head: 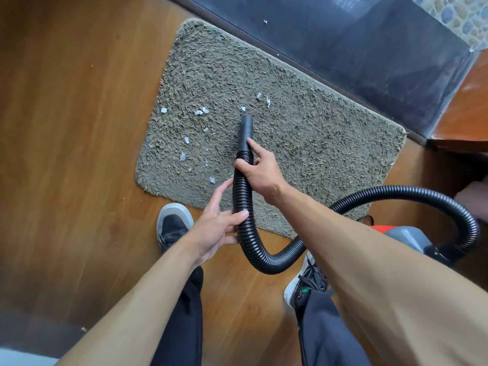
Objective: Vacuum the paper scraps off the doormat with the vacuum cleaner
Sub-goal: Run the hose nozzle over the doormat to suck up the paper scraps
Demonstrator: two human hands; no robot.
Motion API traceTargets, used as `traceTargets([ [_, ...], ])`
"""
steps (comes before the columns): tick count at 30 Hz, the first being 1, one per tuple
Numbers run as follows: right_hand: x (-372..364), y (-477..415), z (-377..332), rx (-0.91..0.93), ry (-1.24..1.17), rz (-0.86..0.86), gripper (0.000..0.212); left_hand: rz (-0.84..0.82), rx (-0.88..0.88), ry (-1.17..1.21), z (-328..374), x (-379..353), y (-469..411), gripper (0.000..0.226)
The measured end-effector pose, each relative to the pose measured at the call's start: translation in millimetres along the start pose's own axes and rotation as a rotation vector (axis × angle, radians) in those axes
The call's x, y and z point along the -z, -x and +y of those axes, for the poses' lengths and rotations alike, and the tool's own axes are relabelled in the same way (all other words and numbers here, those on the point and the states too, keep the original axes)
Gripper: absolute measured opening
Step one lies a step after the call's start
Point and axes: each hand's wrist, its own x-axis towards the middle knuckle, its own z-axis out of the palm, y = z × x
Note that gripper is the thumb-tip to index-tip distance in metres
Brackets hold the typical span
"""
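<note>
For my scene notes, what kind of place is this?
Probably a home doorway: a shaggy doormat lies on wood flooring against a dark stone threshold, with a household vacuum cleaner beside it.

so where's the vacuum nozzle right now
In the head view the nozzle sits over the middle of the doormat, just beyond the right hand gripping the hose, with most paper scraps to its left.

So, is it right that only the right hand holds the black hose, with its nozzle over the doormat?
Not quite: the head view shows both hands holding the black hose, left hand further down it than right hand, nozzle over the doormat.
</note>
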Motion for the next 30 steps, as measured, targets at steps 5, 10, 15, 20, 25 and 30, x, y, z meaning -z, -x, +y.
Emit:
traceTargets([
  [5, -8.3, -8.2, -11.9, -0.009, 0.043, 0.029, 0.093, 0.009, -0.016, 0.01, 8.0, 4.5, -3.6, 0.075],
  [10, -6.3, -6.8, -15.6, 0.027, 0.052, 0.001, 0.087, 0.016, -0.031, 0.019, 8.7, 3.6, -4.1, 0.078],
  [15, 1.9, -16.2, -17.7, 0.043, 0.069, -0.017, 0.081, 0.024, -0.048, 0.008, 10.4, -4.6, -11.5, 0.078],
  [20, 9.0, -20.6, -15.2, 0.07, 0.07, -0.001, 0.095, 0.013, -0.05, -0.022, 13.4, -10.7, -15.6, 0.075],
  [25, 12.8, -29.7, -19.5, 0.082, 0.045, 0.01, 0.097, 0.029, -0.065, -0.042, 18.6, -13.6, -23.6, 0.076],
  [30, 17.2, -32.2, -15.3, 0.095, 0.043, 0.055, 0.091, 0.027, -0.062, -0.07, 22.0, -17.3, -26.9, 0.07],
])
